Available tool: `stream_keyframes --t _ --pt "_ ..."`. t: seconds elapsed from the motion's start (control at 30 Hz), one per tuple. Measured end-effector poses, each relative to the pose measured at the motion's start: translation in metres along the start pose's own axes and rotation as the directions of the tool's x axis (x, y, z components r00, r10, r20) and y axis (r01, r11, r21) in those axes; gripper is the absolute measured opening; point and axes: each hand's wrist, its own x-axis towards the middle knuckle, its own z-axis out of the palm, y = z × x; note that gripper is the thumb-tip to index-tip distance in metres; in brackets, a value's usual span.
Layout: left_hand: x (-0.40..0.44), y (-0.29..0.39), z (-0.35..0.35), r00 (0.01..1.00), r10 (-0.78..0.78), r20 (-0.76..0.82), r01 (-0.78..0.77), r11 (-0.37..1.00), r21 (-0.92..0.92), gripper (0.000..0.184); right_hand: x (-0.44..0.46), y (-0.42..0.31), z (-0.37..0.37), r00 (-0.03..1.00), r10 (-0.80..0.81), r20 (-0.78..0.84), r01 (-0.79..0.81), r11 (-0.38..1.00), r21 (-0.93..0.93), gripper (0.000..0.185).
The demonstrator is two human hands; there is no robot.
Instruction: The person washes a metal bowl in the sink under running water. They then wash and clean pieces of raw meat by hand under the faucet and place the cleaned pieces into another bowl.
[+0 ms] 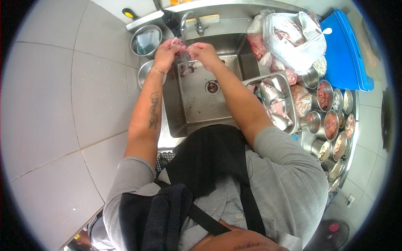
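Left hand and right hand pinch pink meat over sink, by faucet. Right of sink: fish tray, bags, bowls crowding worktop.

The one view looks from the person's head, forward and steeply down past the chest and black apron at the near edge. Centred below is the sink, with the left hand and right hand beyond mid-frame, toward the tap. The wide lens bends straight edges, rounds the corners into darkness, and takes in tiles left and metal containers right.
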Motion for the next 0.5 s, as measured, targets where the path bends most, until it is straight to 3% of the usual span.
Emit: stream_keyframes --t 0.07,0.1,0.17,0.3,0.37,0.5 --pt "-0.005 0.006 -0.003 1.000 0.005 -0.024 -0.005 1.000 0.000 0.017 0.000 0.000 -0.001 0.992 0.026 -0.122 -0.004 0.984 0.179 0.014" --pt "-0.010 0.012 -0.002 0.998 -0.045 -0.035 0.044 0.999 -0.006 0.018 0.002 0.003 -0.002 0.992 0.026 -0.121 -0.005 0.984 0.179 0.014" --pt "-0.012 0.013 -0.002 0.995 -0.095 -0.044 0.094 0.995 -0.013 0.019 0.003 0.007 -0.002 0.975 -0.128 -0.182 0.135 0.990 0.026 0.014" --pt "-0.007 0.000 -0.003 0.998 -0.070 -0.001 0.070 0.986 -0.151 0.019 -0.006 0.005 0.013 0.956 -0.211 -0.203 0.177 0.969 -0.174 0.016" --pt "-0.006 -0.004 0.000 0.999 -0.052 -0.003 0.050 0.983 -0.177 0.019 -0.014 0.002 0.019 0.896 -0.404 -0.182 0.286 0.841 -0.458 0.020" --pt "-0.005 -0.010 0.004 1.000 0.005 -0.014 -0.007 0.982 -0.191 0.019 -0.016 0.000 0.023 0.859 -0.495 -0.133 0.324 0.726 -0.607 0.025"
